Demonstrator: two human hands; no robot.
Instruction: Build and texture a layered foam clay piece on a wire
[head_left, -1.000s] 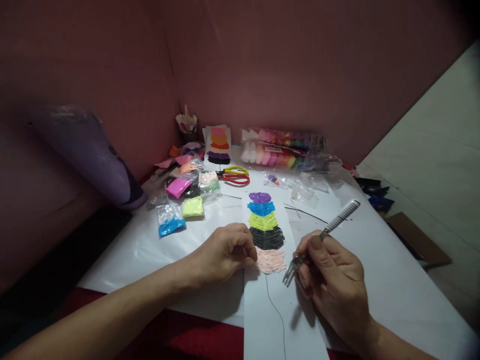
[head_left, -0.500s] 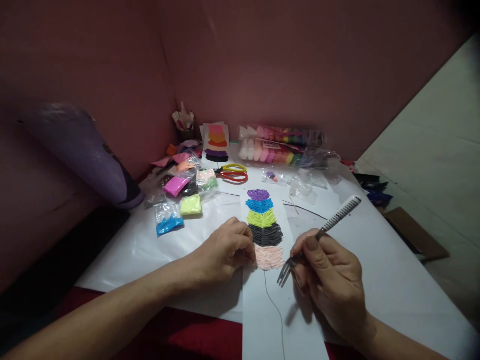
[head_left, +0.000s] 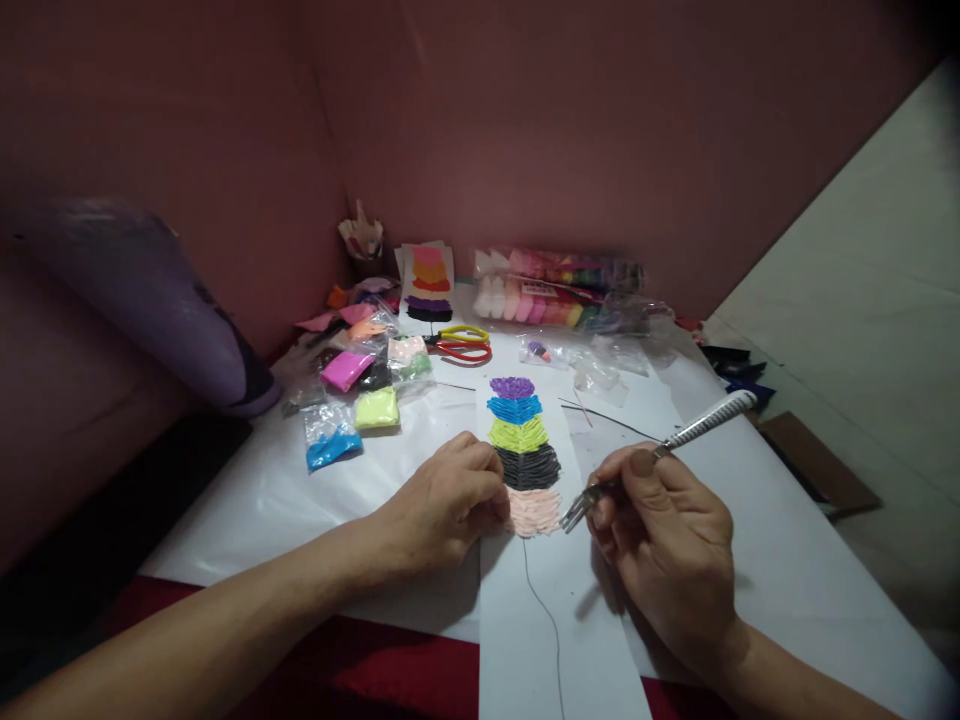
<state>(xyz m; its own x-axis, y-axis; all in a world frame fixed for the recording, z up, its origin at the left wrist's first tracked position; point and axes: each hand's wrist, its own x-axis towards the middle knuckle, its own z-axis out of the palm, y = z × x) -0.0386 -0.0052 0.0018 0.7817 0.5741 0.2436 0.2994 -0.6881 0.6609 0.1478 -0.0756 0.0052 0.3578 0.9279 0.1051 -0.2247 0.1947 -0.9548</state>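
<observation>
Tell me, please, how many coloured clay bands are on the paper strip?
5, stacked on the strip from far to near: purple band, blue band, green band, black band, pink band. None looks hidden.

White paper strip at the front edge of the desk, with a thin black line down it. Above the line, five clay bands with scratched stripes all over: purple on top, then blue, yellow-green, black and pale pink. Silver fork with a white handle full of tiny dark dots. Yellow and red scissors near the back edge. Toward the left edge, a pink clay bag, a yellow-green clay bag and a blue clay bag. White sheet over the desk.
</observation>
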